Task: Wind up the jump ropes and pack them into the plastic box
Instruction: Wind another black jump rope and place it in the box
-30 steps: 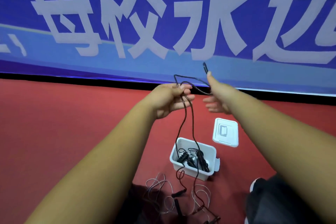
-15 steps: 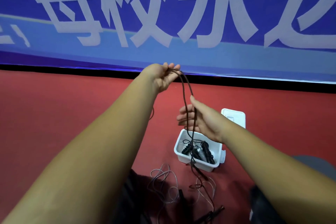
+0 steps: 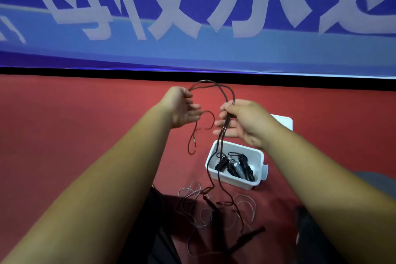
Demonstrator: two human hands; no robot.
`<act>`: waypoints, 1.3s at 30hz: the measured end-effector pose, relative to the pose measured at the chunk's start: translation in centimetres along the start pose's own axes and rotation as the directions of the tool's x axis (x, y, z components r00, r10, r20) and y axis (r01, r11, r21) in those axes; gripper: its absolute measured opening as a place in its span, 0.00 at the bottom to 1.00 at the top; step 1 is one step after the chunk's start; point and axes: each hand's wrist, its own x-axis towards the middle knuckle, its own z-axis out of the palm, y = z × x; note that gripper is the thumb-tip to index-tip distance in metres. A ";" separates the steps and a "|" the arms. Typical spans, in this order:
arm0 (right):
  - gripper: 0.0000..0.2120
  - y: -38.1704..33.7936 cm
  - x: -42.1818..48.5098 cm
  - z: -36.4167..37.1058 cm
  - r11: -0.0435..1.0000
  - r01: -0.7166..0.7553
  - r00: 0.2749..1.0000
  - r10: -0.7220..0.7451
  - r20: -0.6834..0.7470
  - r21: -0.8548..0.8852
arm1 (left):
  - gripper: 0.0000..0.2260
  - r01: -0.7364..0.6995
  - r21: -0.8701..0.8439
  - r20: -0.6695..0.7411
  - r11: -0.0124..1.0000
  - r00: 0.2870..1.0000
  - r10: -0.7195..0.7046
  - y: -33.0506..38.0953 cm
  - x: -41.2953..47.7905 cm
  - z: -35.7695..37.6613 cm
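Left hand (image 3: pixel 182 107): fingers curled around gathered loops of the dark jump rope (image 3: pixel 206 81); one loop dangles just below it.
Right hand (image 3: pixel 244 122): thumb and fingers pinch the same rope, which arches across between the two hands.
Rope's run: from the right hand it drops straight down, long axis near vertical, past the box's near-left corner to its handles (image 3: pixel 246 239) on the floor.
Plastic box (image 3: pixel 232 182): open, below the right hand, the nearer one; wound ropes already inside.
Lid (image 3: pixel 284 121): just behind the right wrist.
Clear rope (image 3: pixel 190 197): loose on the floor, below both hands.
Coming move, likely: the right hand feeds the next length leftward.
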 end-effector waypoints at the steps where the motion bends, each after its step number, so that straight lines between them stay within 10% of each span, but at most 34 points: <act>1: 0.08 -0.4 0.4 -0.1 0.997 -0.009 1.000 0.009 -0.004 0.079 | 0.11 0.035 0.065 0.049 0.997 0.998 -0.038 -0.8 -0.2 0.2; 8: 0.12 -2.2 3.1 -2.6 0.794 0.008 0.992 0.072 -0.108 0.607 | 0.36 0.004 0.354 0.540 0.935 0.816 -0.208 -6.5 -1.0 1.1; 14: 0.07 -1.1 5.2 -6.0 0.741 0.077 0.955 0.138 -0.263 0.667 | 0.14 -0.216 0.441 0.546 0.871 0.835 -0.069 -9.2 0.7 1.6; 22: 0.36 1.5 7.6 -8.7 0.943 -0.288 0.929 0.318 -0.190 0.169 | 0.10 -0.190 0.196 0.431 0.962 0.898 0.089 -7.8 2.0 4.4; 29: 0.14 6.7 7.2 -7.8 0.909 -0.241 0.969 0.245 -0.033 -0.339 | 0.13 -0.130 -0.118 0.336 0.984 0.928 0.163 -5.0 2.4 5.0; 39: 0.35 7.5 5.1 -4.7 0.941 -0.242 0.945 0.285 0.163 -0.238 | 0.08 -0.157 -0.567 0.017 0.808 0.979 0.202 -2.1 4.3 1.0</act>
